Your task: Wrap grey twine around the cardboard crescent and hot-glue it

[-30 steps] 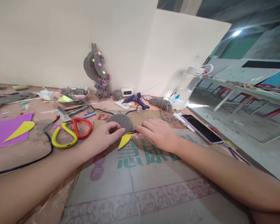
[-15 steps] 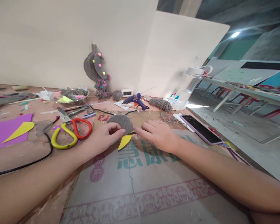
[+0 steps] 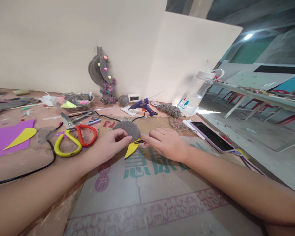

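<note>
My left hand (image 3: 115, 141) pinches the lower edge of a grey yarn-wrapped disc (image 3: 127, 127) between thumb and fingers. A yellow leaf-shaped piece (image 3: 131, 150) sticks out below the disc, its pointed end toward me. How it is joined to the disc is hidden. My right hand (image 3: 167, 143) is closed round dark tweezers (image 3: 138, 142), whose slim tips lie across the top of the yellow piece, close under the disc. Both hands rest low over a printed cardboard sheet (image 3: 108, 203).
Scissors (image 3: 80, 141) with yellow and red handles lie left. A blue glue gun (image 3: 144, 106), grey yarn (image 3: 169, 110) and a clear bottle (image 3: 195, 93) stand behind. A phone (image 3: 211, 136) lies right. Purple sheets (image 3: 5, 141) carry another yellow piece (image 3: 23, 136).
The tweezers' tips now show over the yellow piece, where before they were barely visible at my right fingers. Both hands and the disc have hardly moved.
</note>
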`<control>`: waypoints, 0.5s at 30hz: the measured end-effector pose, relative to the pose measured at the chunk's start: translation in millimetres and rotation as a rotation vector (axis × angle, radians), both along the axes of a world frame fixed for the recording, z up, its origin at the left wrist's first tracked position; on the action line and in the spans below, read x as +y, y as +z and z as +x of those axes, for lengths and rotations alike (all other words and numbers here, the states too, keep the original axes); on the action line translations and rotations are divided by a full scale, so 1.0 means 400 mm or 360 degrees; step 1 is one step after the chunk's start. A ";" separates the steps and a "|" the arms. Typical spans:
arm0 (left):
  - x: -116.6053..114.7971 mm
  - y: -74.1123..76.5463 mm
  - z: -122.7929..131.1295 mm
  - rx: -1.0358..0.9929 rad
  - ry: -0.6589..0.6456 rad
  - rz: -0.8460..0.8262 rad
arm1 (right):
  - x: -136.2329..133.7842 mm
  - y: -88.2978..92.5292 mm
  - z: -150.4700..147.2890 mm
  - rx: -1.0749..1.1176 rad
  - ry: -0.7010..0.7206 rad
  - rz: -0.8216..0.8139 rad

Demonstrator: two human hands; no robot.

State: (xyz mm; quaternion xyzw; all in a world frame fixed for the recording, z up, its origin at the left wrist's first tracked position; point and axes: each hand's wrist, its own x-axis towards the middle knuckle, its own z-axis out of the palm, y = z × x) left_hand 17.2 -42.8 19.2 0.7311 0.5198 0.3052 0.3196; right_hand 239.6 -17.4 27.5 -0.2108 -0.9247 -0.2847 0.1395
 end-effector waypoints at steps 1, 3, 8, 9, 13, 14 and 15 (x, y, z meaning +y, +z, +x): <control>0.000 0.001 0.000 -0.0004 -0.0002 0.0006 | -0.002 0.001 -0.001 -0.0013 -0.0016 -0.0005; 0.000 0.001 0.000 -0.0013 -0.0006 0.0016 | -0.007 0.003 -0.004 -0.0032 -0.0035 -0.0008; 0.000 0.000 -0.001 -0.0031 -0.0001 0.0016 | -0.017 0.005 -0.009 -0.0046 -0.0020 -0.0001; 0.000 -0.001 -0.001 -0.0032 0.0000 0.0015 | -0.018 0.005 -0.009 -0.0052 -0.0017 0.0005; 0.002 -0.004 -0.001 -0.0046 -0.0001 0.0014 | -0.017 0.004 -0.009 -0.0079 0.0007 0.0055; 0.002 -0.005 -0.001 -0.0046 0.0000 0.0009 | -0.016 0.003 -0.009 -0.0080 0.0019 0.0068; 0.002 -0.004 -0.002 -0.0042 0.0000 0.0001 | -0.016 0.003 -0.008 -0.0073 0.0030 0.0081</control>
